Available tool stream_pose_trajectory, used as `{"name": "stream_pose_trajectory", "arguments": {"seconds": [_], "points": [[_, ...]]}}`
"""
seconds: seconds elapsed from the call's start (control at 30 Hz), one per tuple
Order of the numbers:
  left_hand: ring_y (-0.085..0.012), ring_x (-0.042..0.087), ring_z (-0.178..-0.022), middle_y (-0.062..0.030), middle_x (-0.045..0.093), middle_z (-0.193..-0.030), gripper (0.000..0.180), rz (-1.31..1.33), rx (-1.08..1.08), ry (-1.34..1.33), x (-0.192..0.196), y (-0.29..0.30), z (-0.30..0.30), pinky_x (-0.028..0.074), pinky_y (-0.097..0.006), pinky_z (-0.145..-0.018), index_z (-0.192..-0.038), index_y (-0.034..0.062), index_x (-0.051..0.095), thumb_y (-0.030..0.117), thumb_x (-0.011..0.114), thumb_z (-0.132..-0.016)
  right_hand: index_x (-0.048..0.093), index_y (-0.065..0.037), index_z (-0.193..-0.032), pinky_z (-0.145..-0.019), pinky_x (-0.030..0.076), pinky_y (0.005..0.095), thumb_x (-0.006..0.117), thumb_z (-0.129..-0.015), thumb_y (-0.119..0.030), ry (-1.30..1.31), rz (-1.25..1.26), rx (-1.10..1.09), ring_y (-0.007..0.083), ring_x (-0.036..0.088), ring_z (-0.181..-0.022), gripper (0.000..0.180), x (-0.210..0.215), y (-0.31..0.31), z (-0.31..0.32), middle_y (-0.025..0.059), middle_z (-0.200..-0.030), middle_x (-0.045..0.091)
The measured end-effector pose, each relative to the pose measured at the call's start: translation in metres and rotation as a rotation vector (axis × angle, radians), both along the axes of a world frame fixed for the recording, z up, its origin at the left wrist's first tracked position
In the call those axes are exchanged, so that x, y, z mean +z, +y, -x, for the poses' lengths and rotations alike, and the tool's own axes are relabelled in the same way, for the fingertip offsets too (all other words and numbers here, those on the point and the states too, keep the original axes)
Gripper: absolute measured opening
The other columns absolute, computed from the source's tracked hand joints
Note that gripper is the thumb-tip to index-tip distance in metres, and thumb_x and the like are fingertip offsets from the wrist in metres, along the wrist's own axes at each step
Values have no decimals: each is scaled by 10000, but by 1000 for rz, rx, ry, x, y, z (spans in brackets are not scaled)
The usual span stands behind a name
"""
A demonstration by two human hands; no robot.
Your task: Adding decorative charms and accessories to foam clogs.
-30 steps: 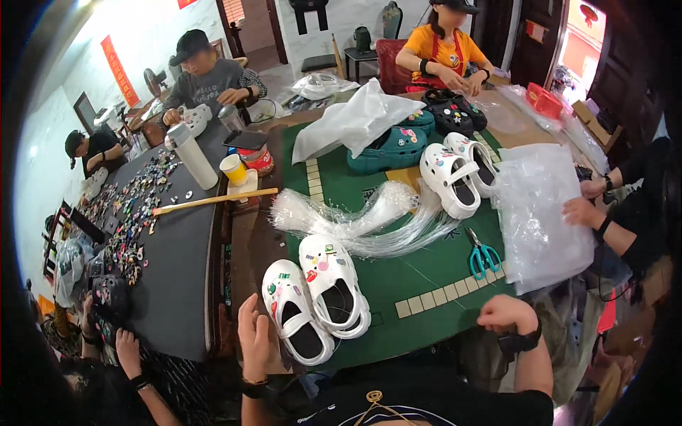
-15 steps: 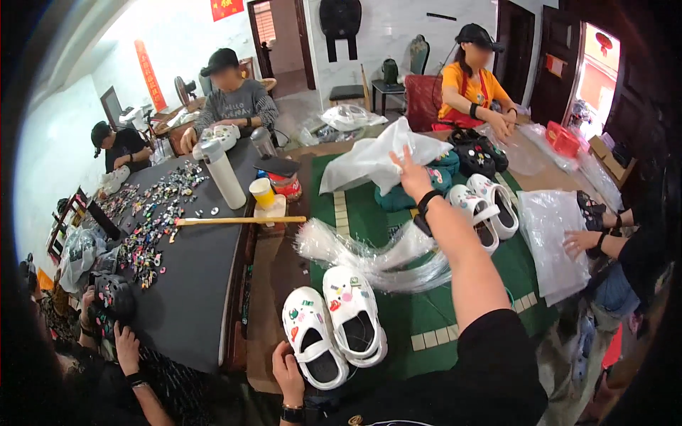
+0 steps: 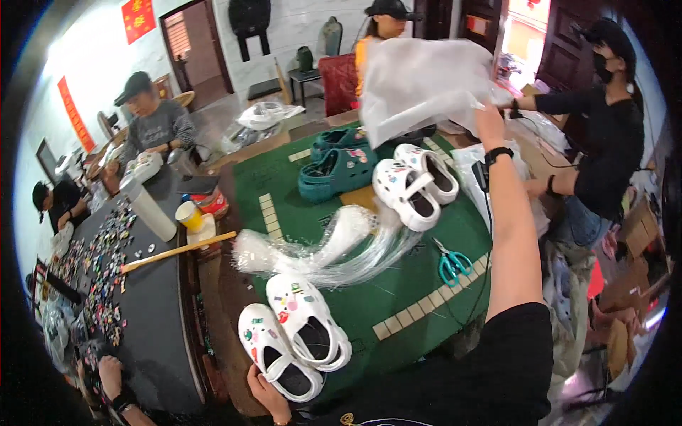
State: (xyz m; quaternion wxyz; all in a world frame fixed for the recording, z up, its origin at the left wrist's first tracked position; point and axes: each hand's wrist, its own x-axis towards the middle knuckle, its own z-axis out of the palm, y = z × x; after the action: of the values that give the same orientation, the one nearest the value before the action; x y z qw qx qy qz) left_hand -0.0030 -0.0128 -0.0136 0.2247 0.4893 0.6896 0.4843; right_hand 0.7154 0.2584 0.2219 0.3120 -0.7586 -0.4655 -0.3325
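My right hand (image 3: 489, 128) is raised at the end of my outstretched arm, closed on the lower right corner of a translucent white plastic bag (image 3: 426, 85). The bag hangs spread above the far side of the table. Down at the near edge, my left hand (image 3: 270, 397) is against the outer side of a white clog (image 3: 273, 351), its fingers curled and partly hidden. A matching white clog (image 3: 305, 319) lies right beside it. Both carry small coloured charms. Beyond them lies a bundle of clear plastic fastener strands (image 3: 334, 248).
Another white clog pair (image 3: 412, 188) and dark green clogs (image 3: 337, 174) stand farther back. Teal-handled scissors (image 3: 453, 266) lie on the green mat (image 3: 383, 298). A co-worker in black (image 3: 604, 135) reaches in from the right, near plastic bags (image 3: 472, 167). Loose charms (image 3: 99, 263) cover the left table.
My right hand has lifted the bag off the green clogs and carried it right. The view has turned right, bringing the scissors and the co-worker in black into sight. My left hand stays by the clog.
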Motion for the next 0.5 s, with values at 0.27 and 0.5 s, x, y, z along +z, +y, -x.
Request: {"name": "stream_pose_trajectory", "arguments": {"seconds": [0.27, 0.5], "points": [[-297, 575, -1030, -185, 590, -1126, 320, 8, -6, -62, -16, 2, 10, 425, -384, -929, -1186, -67, 541, 156, 416, -993, 697, -6, -966, -814, 541, 476, 461, -920, -128, 209, 416, -402, 379, 662, -973, 270, -102, -115, -73, 217, -1031, 677], [-275, 551, -1120, -178, 568, -1216, 356, -24, -68, -150, -10, -16, 18, 410, -367, -986, -1260, -60, 505, 180, 396, -1020, 697, -15, -1081, -903, 512, 468, 467, -914, -146, 447, 651, -388, 381, 639, -1052, 314, -130, -99, -49, 236, -1154, 645]]}}
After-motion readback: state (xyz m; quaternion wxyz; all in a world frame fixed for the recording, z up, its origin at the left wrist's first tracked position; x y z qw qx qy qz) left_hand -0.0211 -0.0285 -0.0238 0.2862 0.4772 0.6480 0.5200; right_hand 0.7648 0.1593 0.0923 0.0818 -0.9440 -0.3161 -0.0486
